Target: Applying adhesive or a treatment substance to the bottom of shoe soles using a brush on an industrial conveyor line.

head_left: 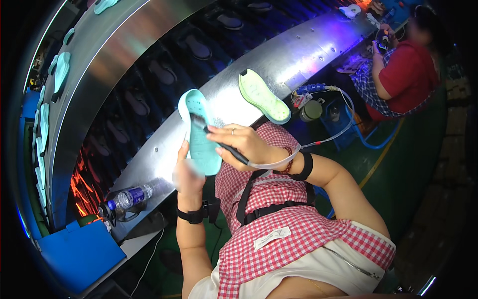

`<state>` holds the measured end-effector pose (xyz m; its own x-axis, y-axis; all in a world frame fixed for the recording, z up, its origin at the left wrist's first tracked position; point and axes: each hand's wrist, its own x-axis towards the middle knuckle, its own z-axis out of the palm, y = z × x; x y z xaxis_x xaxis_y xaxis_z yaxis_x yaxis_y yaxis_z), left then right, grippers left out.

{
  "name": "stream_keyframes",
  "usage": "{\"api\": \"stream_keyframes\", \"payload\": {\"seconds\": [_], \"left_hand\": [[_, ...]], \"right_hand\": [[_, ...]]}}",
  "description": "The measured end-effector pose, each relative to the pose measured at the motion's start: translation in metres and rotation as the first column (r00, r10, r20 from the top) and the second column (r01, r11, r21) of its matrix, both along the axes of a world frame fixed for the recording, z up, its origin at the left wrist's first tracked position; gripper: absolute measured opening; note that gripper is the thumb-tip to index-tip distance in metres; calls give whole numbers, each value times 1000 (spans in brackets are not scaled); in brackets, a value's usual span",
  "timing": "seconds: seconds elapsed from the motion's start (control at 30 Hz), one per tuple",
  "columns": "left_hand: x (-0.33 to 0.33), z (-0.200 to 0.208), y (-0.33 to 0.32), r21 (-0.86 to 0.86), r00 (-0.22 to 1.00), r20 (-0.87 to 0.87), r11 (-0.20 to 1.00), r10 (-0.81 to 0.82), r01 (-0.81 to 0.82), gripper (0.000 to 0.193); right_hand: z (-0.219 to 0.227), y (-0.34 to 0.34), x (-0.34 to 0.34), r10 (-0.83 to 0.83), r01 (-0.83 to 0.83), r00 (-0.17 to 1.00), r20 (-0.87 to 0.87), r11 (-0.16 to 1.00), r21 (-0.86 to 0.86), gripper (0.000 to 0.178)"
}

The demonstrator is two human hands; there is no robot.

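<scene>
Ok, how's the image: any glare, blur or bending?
Head view: white glare on the bench, blue-violet light toward its upper-right end; head view: a blurred patch over part of the left hand, the green sole clearer; head view: edges bow toward black corners.

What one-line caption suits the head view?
Left hand holding a turquoise shoe sole, right hand holding a black-handled brush to its inside; a pale green sole lies on the metal ledge.

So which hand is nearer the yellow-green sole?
Right. The right hand is just below the yellow-green sole in the picture; the left hand is farther off, lower left.
</scene>
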<state>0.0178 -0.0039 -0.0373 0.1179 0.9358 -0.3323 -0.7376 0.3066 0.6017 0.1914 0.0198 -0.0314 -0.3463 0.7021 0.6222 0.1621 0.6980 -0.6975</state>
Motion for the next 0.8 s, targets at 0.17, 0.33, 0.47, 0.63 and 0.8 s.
{"api": "stream_keyframes", "payload": {"seconds": [0.17,0.33,0.47,0.63,0.8], "left_hand": [[-16,1,0,18,998,65,1000,-23,22,41],[-11,13,-8,0,990,115,996,-88,88,59],[-7,19,-13,32,987,133,996,-92,89,59],[-16,7,-12,112,979,47,975,-196,190,58],[-19,2,-13,-4,973,215,997,-78,81,57]], "right_hand": [[18,-9,13,192,-196,979,-76,979,-61,25],[41,23,43,172,-262,957,-232,857,-444,28],[44,42,37,12,-53,988,-156,964,-259,24],[36,32,22,7,-9,994,-107,1000,-20,21],[32,5,19,221,-241,961,-165,964,-113,19]]}}
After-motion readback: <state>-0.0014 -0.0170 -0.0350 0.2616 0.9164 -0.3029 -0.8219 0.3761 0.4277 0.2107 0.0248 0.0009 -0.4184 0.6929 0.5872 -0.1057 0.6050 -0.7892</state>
